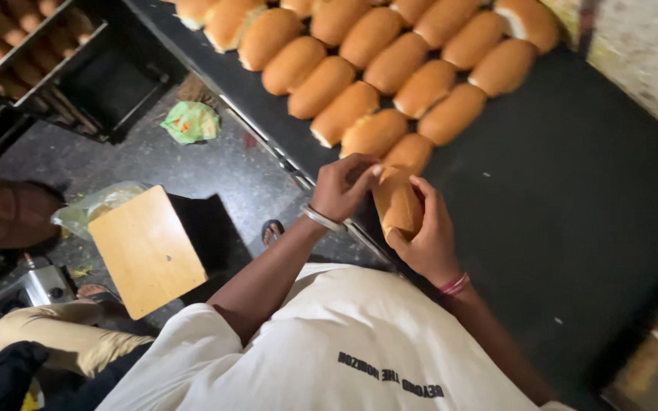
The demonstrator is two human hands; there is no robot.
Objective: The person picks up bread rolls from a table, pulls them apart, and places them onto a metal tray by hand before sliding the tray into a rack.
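My right hand (426, 236) grips a long golden bread bun (397, 202) from below at the near edge of the black table (573, 198). My left hand (344, 186), with a metal bangle on the wrist, pinches the top end of that same bun. Just beyond it, rows of several similar buns (375, 61) lie side by side on the table, stretching to the far end. The nearest bun of the rows (409, 152) touches the held one.
A wooden stool (146, 250) stands on the dark floor at left, with a crumpled green bag (190, 122) beyond it. Racks with more buns (17, 38) fill the top left. Another person's leg (62, 335) in tan trousers is at bottom left.
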